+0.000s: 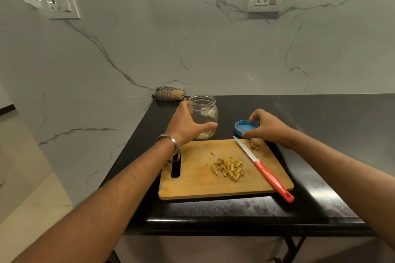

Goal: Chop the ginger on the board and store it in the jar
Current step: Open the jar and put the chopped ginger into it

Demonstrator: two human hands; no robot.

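A pile of chopped ginger strips (228, 167) lies in the middle of the wooden cutting board (192, 183). A small ginger scrap (254, 145) rests at the board's far right corner. Just behind the board stands a clear open jar (204, 113), upright, and my left hand (188, 126) is wrapped around its left side. My right hand (267, 127) holds the blue lid (243, 126), which lies upside down on the counter to the right of the jar. A knife with a red handle (271, 178) lies diagonally across the board's right side, its handle past the near edge.
The black countertop (320, 134) runs along a marble wall (192, 38) with two sockets. A folded checked cloth (170, 93) sits in the back corner behind the jar. The counter's left and near edges drop off to the floor.
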